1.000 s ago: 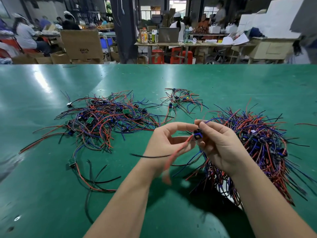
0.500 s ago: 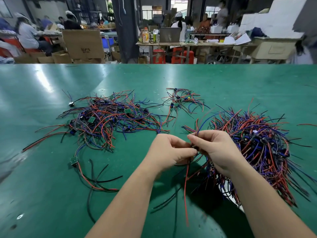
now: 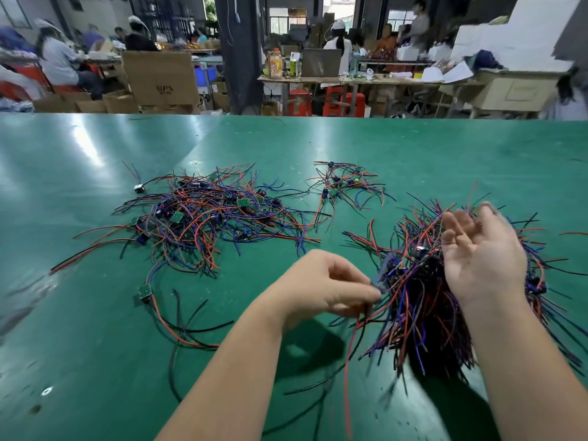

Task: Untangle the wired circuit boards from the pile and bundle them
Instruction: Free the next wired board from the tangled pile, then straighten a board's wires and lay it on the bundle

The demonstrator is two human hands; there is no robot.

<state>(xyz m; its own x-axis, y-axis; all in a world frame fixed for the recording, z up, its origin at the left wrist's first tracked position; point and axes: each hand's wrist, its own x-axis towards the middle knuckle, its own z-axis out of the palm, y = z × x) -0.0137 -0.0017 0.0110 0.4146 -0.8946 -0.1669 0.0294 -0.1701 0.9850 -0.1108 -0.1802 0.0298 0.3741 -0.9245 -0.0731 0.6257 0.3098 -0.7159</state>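
the left hand pinches a few wires at the near edge of the bundle on the right of the green desk; one red wire hangs below it. the right hand hovers over the bundle, palm showing, fingers loose and holding nothing (blurred). the tangled pile lies well to the left, with a smaller cluster farther back.

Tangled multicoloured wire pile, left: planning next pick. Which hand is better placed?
Probably left: the left hand, pinching a red wire, is nearer that pile; the right hand hangs open over the wire bundle.
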